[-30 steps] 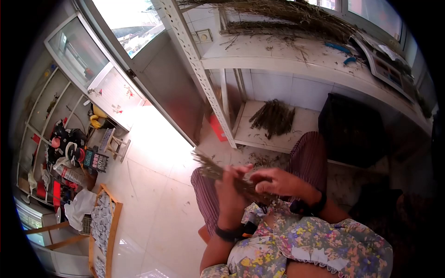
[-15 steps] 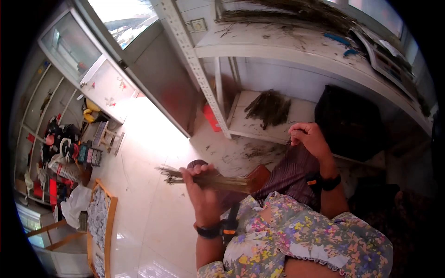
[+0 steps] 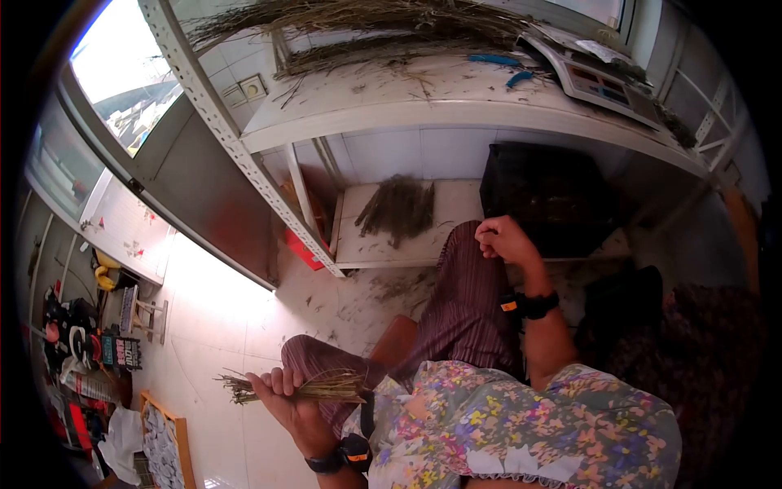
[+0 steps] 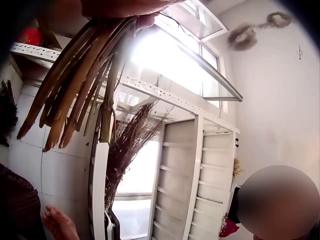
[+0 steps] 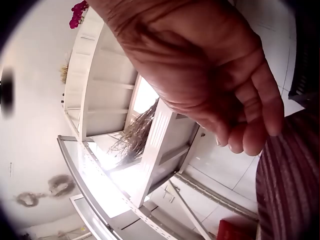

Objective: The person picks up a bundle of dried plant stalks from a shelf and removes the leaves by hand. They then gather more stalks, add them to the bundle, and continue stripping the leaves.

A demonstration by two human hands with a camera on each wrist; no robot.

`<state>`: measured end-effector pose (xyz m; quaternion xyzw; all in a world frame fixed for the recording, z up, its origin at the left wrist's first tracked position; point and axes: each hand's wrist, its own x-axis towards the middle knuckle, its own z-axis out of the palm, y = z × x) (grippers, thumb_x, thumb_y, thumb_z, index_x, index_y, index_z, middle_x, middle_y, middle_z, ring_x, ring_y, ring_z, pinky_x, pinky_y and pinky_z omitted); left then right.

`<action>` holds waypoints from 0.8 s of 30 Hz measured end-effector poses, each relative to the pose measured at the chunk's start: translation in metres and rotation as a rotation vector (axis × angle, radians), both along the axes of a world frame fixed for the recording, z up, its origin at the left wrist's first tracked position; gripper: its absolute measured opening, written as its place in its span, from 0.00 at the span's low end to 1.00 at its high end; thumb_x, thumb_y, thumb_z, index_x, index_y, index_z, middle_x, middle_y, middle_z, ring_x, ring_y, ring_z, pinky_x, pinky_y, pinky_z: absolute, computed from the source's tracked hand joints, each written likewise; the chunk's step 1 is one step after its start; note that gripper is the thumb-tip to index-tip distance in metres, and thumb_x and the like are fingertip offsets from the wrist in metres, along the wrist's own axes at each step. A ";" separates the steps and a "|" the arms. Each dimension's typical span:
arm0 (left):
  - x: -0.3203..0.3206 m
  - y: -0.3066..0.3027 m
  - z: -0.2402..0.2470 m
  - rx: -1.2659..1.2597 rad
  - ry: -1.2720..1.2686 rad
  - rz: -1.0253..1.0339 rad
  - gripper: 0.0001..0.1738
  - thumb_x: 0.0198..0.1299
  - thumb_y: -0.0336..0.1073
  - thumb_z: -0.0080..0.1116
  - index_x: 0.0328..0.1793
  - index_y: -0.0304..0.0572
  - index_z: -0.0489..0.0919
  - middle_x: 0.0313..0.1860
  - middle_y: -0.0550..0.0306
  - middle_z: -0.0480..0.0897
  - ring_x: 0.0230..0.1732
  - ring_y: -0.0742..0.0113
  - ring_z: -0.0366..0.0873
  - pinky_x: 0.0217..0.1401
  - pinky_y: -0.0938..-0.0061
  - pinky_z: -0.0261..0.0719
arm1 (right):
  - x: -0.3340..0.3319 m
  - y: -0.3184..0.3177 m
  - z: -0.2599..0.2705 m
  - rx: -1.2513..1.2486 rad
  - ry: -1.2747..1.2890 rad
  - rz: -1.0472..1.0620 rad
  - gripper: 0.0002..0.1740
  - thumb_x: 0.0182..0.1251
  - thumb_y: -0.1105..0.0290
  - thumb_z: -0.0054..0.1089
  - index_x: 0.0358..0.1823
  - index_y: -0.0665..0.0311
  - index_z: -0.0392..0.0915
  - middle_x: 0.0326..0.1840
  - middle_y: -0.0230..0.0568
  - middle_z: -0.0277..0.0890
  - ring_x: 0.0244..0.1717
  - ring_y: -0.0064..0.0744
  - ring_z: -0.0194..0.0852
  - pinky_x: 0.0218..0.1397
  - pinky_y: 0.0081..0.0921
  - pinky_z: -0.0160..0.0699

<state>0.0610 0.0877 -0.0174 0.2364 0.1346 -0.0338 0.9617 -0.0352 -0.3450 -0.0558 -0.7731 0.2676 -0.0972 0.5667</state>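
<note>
In the head view, my left hand [image 3: 287,401] grips a bundle of dry stalks [image 3: 340,385] out over the left knee. Its fingers wrap the bundle near the ragged end at the left. Cut stalk ends [image 4: 67,100] of uneven length hang from that hand in the left wrist view. My right hand [image 3: 507,239] is at the right knee, apart from the bundle. The right wrist view shows its palm [image 5: 190,55] and loosely curled fingers, nothing visible in them, beside the striped trouser leg [image 5: 295,170].
A pile of short stalks [image 3: 395,210] lies on the lower shelf, left of a black crate [image 3: 546,191]. Long dry stalks [image 3: 383,53], a blue-handled tool [image 3: 493,59] and a scale [image 3: 599,88] occupy the upper shelf. Plant scraps [image 3: 391,285] litter the floor.
The right hand has left the bundle and moved to the right knee. The left hand has carried the bundle down and left. The head view has turned to the right.
</note>
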 end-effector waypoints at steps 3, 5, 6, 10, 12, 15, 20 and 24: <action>0.002 0.000 -0.004 0.021 0.013 -0.004 0.22 0.73 0.49 0.46 0.26 0.52 0.59 0.15 0.68 0.54 0.15 0.77 0.51 0.19 0.80 0.60 | -0.005 -0.007 -0.003 -0.054 0.033 -0.060 0.07 0.65 0.74 0.52 0.36 0.71 0.78 0.24 0.36 0.76 0.18 0.22 0.75 0.21 0.22 0.73; 0.003 0.001 -0.004 0.024 0.013 -0.012 0.23 0.73 0.49 0.46 0.25 0.52 0.58 0.15 0.68 0.54 0.15 0.77 0.51 0.20 0.79 0.60 | -0.008 -0.010 -0.004 -0.082 0.060 -0.096 0.08 0.66 0.75 0.50 0.39 0.71 0.78 0.25 0.38 0.77 0.18 0.24 0.76 0.21 0.23 0.73; 0.003 0.001 -0.005 0.027 0.014 -0.015 0.23 0.73 0.49 0.46 0.25 0.52 0.58 0.15 0.68 0.53 0.15 0.77 0.51 0.20 0.79 0.59 | -0.009 -0.012 -0.006 -0.086 0.074 -0.112 0.09 0.66 0.75 0.49 0.40 0.70 0.77 0.26 0.38 0.77 0.19 0.24 0.76 0.22 0.24 0.74; 0.004 0.002 -0.008 0.003 -0.013 -0.054 0.24 0.74 0.49 0.45 0.23 0.53 0.58 0.14 0.68 0.52 0.15 0.77 0.50 0.20 0.79 0.59 | -0.012 -0.009 0.000 -0.138 0.098 -0.174 0.11 0.67 0.75 0.46 0.44 0.70 0.77 0.28 0.41 0.78 0.19 0.26 0.77 0.22 0.25 0.74; 0.005 0.004 -0.011 -0.003 -0.032 -0.072 0.24 0.74 0.49 0.45 0.23 0.53 0.57 0.14 0.68 0.52 0.15 0.77 0.50 0.20 0.79 0.59 | -0.013 -0.012 -0.005 -0.239 0.099 -0.236 0.11 0.65 0.74 0.50 0.45 0.70 0.78 0.28 0.45 0.79 0.22 0.35 0.80 0.29 0.31 0.78; 0.005 0.006 -0.011 -0.011 -0.022 -0.075 0.25 0.74 0.49 0.44 0.22 0.53 0.57 0.14 0.68 0.52 0.15 0.77 0.49 0.20 0.79 0.58 | -0.020 -0.018 -0.007 -0.630 0.154 -0.283 0.13 0.63 0.71 0.56 0.47 0.69 0.78 0.33 0.51 0.80 0.32 0.46 0.81 0.39 0.38 0.79; 0.000 0.004 -0.004 -0.020 0.040 -0.017 0.25 0.74 0.48 0.44 0.22 0.53 0.58 0.13 0.68 0.53 0.15 0.76 0.51 0.21 0.78 0.59 | -0.025 -0.024 0.003 -0.820 0.138 -0.409 0.15 0.58 0.69 0.62 0.46 0.67 0.78 0.43 0.54 0.77 0.46 0.55 0.76 0.48 0.44 0.76; 0.011 0.013 -0.021 -0.101 0.066 -0.034 0.25 0.71 0.51 0.50 0.20 0.52 0.62 0.13 0.68 0.60 0.14 0.75 0.55 0.19 0.76 0.60 | -0.022 -0.014 0.016 -0.953 -0.069 -0.432 0.17 0.55 0.70 0.63 0.47 0.65 0.78 0.44 0.53 0.77 0.47 0.54 0.75 0.49 0.43 0.75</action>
